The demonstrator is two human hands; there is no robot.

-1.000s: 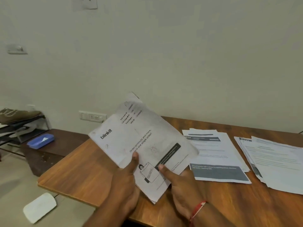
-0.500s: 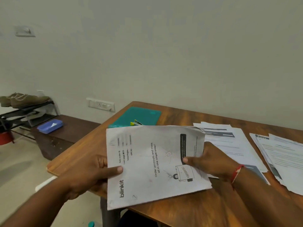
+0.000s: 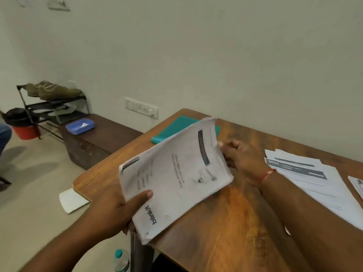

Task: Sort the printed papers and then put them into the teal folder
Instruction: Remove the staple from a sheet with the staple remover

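I hold a white bundle of printed papers (image 3: 176,173), marked "blinkit", tilted above the wooden table (image 3: 235,222). My left hand (image 3: 119,209) grips its near left edge with the thumb on top. My right hand (image 3: 241,158) holds the far right edge from behind. The teal folder (image 3: 172,128) lies flat at the table's far left corner, partly hidden by the bundle. More printed papers (image 3: 306,177) lie spread on the table to the right, and another stack (image 3: 356,185) shows at the right edge.
A dark wooden chest (image 3: 98,140) with a blue tray (image 3: 80,126) stands left of the table. Behind it is a shoe rack (image 3: 51,107) with shoes. A white device (image 3: 71,200) lies on the floor; a bottle (image 3: 121,261) stands below the table edge.
The bundle has turned from flat to tilted, its right side lifted and curling. My left hand slid to the near corner, and the view shifted so the table sits further right.
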